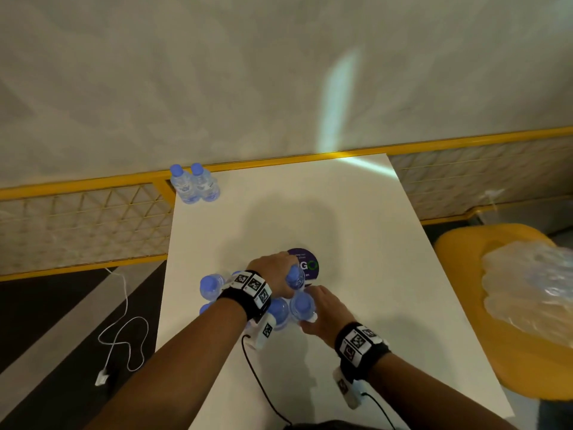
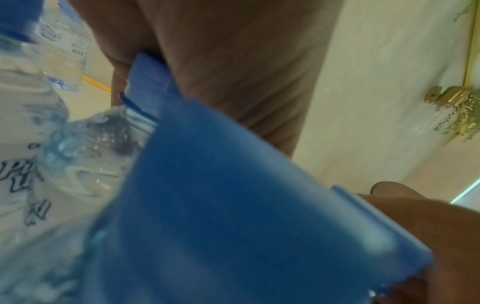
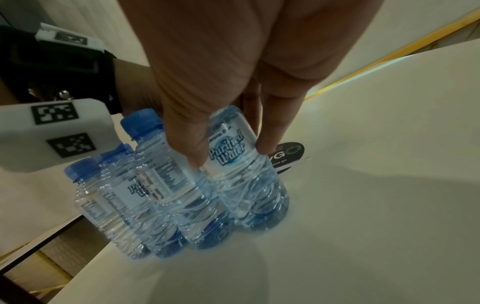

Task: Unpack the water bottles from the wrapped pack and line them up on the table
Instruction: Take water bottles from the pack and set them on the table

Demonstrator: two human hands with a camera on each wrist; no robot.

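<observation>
Bottles (image 3: 166, 185) clustered upright near the table's (image 1: 372, 274) front edge, both hands on them.
Right hand (image 1: 322, 308) pinches one label, left hand (image 1: 273, 276) curls over a cap; jostled neighbours could topple, while two placed bottles (image 1: 195, 184) stand far back.

The white paper label of a small clear blue-capped plastic water bottle (image 3: 233, 152) reads "Purified Water" in blue script, while the round dark sticker (image 3: 289, 153) on the white table (image 3: 376, 164) shows "GO" and "you go".
</observation>
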